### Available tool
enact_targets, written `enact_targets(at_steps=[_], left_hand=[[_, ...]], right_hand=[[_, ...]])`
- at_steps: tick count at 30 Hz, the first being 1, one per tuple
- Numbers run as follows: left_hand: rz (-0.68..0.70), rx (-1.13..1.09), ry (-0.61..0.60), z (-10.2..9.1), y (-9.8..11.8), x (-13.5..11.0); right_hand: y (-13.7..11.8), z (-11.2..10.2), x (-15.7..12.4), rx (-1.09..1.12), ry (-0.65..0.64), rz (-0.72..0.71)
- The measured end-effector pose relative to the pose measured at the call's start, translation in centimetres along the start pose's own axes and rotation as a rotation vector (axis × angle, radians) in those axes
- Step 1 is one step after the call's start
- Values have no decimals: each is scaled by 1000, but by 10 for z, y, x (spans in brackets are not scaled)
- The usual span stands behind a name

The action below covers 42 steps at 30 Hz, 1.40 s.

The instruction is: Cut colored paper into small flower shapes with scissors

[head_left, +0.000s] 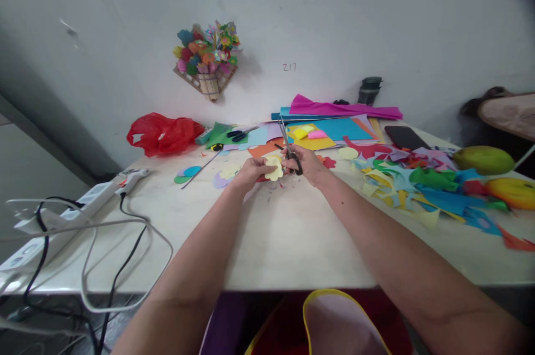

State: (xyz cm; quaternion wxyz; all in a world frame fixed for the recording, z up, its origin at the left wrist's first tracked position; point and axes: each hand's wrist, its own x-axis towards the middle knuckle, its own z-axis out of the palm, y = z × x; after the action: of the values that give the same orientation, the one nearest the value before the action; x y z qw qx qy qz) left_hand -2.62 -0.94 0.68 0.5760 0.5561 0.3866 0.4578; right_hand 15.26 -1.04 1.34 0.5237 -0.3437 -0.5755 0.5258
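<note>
My left hand (253, 171) is closed on a pale yellow paper flower (273, 169), pinching it over the middle of the table. Just to its right, my right hand (304, 162) grips a pair of black-handled scissors (296, 163). Their blades point up and away from me, apart from the flower. Pale yellow and lilac cut paper shapes (225, 175) lie left of my left hand. A red paper flower (328, 161) sits beyond my right wrist, near a pale yellow paper disc (348, 152). Small paper bits lie below my hands.
Colourful paper scraps (418, 182) spread over the right side, beside a phone (405, 137) and a green mango-like fruit (484, 160). Paper sheets (346, 128) and spare scissors (239, 135) lie at the back. A red plastic bag (165, 134) and a corded power strip (79, 213) are at left.
</note>
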Motion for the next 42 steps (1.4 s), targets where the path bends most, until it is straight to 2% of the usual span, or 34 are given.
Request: enact_targets(at_steps=[9, 21, 28, 35, 42], left_hand=[[1, 19, -3, -2, -4, 3], [-37, 3, 15, 3, -3, 1], [-111, -102, 107, -3, 0, 4], [-52, 24, 21, -10, 2, 0], [-18, -9, 8, -14, 2, 2]], right_hand=[[-1, -1, -2, -5, -14, 47], [2, 0, 1, -84, 20, 13], [4, 1, 5, -134, 67, -58], [7, 1, 7, -155, 80, -71], [4, 2, 3, -126, 62, -21]])
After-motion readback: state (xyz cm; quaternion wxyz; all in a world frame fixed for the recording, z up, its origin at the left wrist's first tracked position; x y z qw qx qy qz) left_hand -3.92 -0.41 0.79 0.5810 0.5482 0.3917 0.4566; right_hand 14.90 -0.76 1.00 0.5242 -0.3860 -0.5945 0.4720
